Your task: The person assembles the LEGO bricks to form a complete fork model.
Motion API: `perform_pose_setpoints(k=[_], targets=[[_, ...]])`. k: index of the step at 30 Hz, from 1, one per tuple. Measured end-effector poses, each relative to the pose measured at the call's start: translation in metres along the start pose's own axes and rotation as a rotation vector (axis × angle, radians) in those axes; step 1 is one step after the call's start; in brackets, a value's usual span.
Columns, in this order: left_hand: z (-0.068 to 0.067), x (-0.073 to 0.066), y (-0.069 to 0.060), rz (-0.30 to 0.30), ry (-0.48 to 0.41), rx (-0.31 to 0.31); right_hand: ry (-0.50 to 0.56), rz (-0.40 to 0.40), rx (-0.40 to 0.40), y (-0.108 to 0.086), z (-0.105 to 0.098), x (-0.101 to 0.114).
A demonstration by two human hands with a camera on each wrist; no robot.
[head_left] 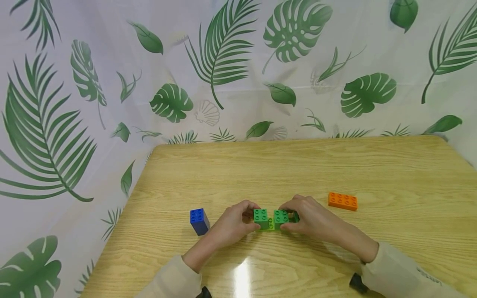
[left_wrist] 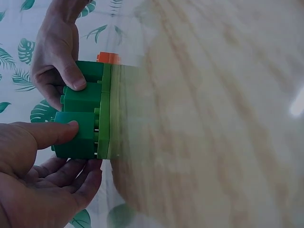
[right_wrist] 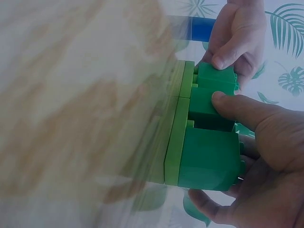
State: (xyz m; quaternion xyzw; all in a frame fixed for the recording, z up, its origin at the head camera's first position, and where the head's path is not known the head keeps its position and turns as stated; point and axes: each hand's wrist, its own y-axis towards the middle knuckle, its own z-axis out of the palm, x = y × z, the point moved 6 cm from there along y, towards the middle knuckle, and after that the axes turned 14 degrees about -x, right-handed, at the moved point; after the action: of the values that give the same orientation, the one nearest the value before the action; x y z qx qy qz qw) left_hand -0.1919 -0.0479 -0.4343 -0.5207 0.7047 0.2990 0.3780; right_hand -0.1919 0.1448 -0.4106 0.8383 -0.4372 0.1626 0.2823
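Light green flat bricks (head_left: 271, 224) (left_wrist: 105, 118) (right_wrist: 178, 142) lie end to end on the table, bearing several darker green blocks. My left hand (head_left: 235, 223) (left_wrist: 52, 166) pinches the left green block (head_left: 261, 218) (left_wrist: 78, 135) (right_wrist: 213, 73) between thumb and fingers. The middle green block (head_left: 281, 219) (left_wrist: 83, 98) (right_wrist: 204, 104) is pinched by my right hand (head_left: 311, 218) (right_wrist: 266, 142). A third green block (left_wrist: 90, 71) (right_wrist: 209, 159) stands at the right end, mostly covered by the right hand in the head view.
A tall blue block (head_left: 199, 221) (right_wrist: 203, 29) stands left of the left hand. An orange brick (head_left: 343, 201) (left_wrist: 108, 58) lies beyond the right hand. Leaf-patterned cloth (head_left: 231, 103) rises behind the wooden table (head_left: 223, 174).
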Motion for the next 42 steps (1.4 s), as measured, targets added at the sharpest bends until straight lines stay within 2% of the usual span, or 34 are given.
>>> perform_pose_setpoints(k=[14, 31, 42], targets=[[-0.0016, -0.0019, -0.0012, -0.013, 0.018, 0.025, -0.032, -0.019, -0.010, 0.0002, -0.0008, 0.0013], [-0.0031, -0.0038, 0.0008, -0.032, 0.049, 0.007, -0.045, -0.009, -0.006, 0.0015, -0.0009, 0.0021], [-0.0044, -0.0104, 0.0034, 0.001, 0.143, 0.004, -0.031, 0.000, 0.014, 0.0033, -0.0019, 0.0022]])
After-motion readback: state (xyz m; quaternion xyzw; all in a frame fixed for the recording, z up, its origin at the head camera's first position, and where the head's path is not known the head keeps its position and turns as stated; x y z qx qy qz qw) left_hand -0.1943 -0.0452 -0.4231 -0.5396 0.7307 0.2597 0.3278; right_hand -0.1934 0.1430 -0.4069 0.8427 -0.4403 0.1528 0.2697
